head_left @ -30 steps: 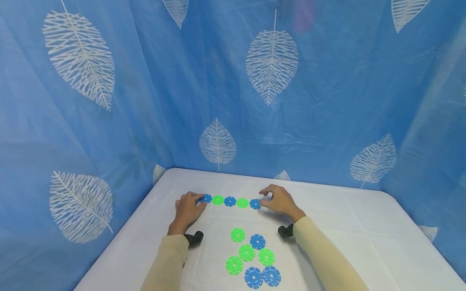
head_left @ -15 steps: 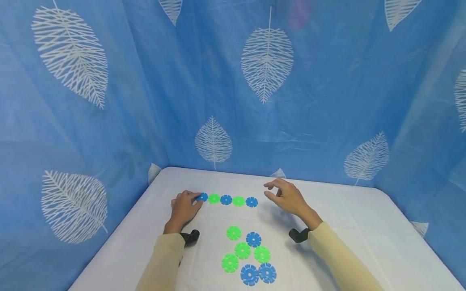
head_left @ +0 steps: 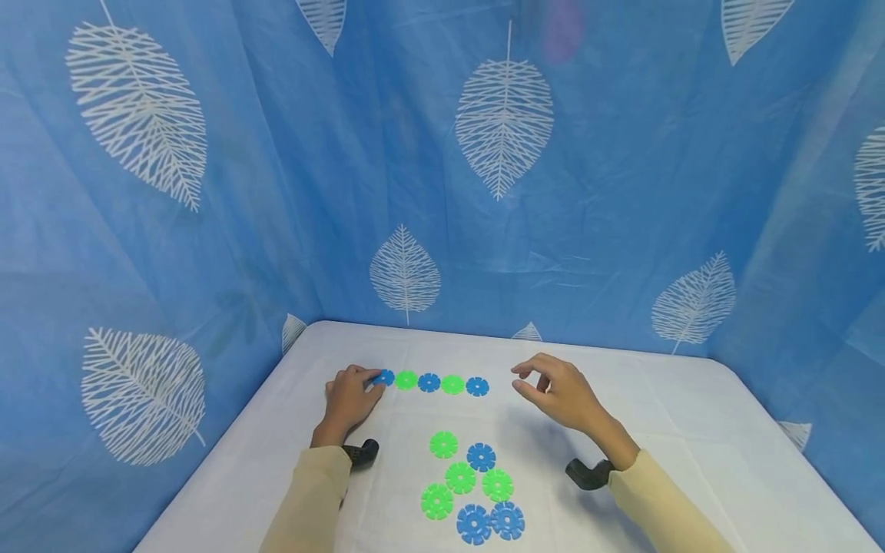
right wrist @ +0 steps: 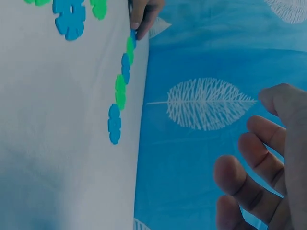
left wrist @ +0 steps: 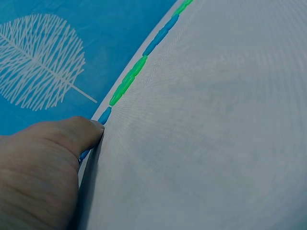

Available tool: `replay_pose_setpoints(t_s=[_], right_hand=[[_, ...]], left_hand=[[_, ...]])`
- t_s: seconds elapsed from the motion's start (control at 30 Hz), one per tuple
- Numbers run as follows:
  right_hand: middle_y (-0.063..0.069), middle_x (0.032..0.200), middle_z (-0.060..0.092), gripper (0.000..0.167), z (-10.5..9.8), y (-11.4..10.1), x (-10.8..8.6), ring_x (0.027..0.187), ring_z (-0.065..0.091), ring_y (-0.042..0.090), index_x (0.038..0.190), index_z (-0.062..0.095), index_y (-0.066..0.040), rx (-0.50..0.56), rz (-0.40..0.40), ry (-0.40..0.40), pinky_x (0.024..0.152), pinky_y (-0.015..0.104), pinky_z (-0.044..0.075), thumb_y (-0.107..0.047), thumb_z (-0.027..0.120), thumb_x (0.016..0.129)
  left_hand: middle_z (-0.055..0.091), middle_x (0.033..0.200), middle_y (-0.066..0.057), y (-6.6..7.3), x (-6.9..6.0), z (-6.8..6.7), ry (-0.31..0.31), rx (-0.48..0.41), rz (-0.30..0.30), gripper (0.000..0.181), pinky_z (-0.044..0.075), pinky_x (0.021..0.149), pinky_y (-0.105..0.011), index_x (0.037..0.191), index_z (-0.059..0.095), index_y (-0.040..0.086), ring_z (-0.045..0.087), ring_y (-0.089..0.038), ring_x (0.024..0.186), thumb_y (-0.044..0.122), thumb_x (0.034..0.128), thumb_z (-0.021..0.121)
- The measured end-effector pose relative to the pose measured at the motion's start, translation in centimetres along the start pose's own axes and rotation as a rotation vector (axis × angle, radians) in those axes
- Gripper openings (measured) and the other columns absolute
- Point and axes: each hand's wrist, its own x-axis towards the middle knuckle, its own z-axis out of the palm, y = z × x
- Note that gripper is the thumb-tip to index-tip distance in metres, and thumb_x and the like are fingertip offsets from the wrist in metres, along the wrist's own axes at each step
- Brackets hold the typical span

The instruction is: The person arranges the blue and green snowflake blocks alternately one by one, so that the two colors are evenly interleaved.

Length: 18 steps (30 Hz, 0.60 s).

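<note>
A row of notched plastic discs, alternately blue and green, lies near the far side of the white table. At its left end my left hand [head_left: 348,399] holds the blue disc [head_left: 386,376] between thumb and forefinger. Rightward come a green disc [head_left: 406,375], a blue disc [head_left: 429,377], another green disc [head_left: 452,379] and the right-end blue disc [head_left: 477,381]. To the right of the row, my right hand [head_left: 563,393] hovers above the table. Its fingers are loosely bent, with nothing between them in the right wrist view.
Nearer the person lies a loose group of green discs [head_left: 459,471] and blue discs [head_left: 473,516], two of the blue ones touching or overlapping. The white table [head_left: 691,461] meets a blue curtain [head_left: 608,192] with white leaf prints at the back and sides.
My right hand has left the right-end blue disc and moved rightward, lifting off the table. The left hand stays at the row's left end, and the discs keep their arrangement.
</note>
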Motion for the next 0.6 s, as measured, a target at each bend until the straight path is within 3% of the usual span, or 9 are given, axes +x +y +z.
replay_pose_setpoints(t_s=[0.37, 0.6], right_hand=[[-0.010, 0.095, 0.071, 0.019, -0.6, -2.6, -2.2, 0.066, 0.054, -0.005, 0.102, 0.071, -0.030, 0.098, -0.037, -0.007, 0.057, 0.020, 0.046, -0.017, 0.076, 0.089], [-0.016, 0.097, 0.070, 0.025, -0.9, -3.8, -3.4, 0.065, 0.055, -0.004, 0.103, 0.069, -0.033, 0.151, 0.011, -0.067, 0.056, 0.021, 0.047, -0.014, 0.075, 0.089]], left_hand=[[0.065, 0.119, -0.013, 0.1, 0.0, 0.0, 0.001, -0.013, 0.015, 0.039, 0.034, 0.091, -0.051, 0.126, 0.071, 0.014, 0.057, -0.032, 0.113, 0.032, 0.0914, 0.070], [0.064, 0.121, -0.012, 0.1, -0.1, -0.3, -0.016, -0.014, 0.000, 0.040, 0.033, 0.092, -0.050, 0.128, 0.070, 0.016, 0.056, -0.031, 0.115, 0.034, 0.0924, 0.069]])
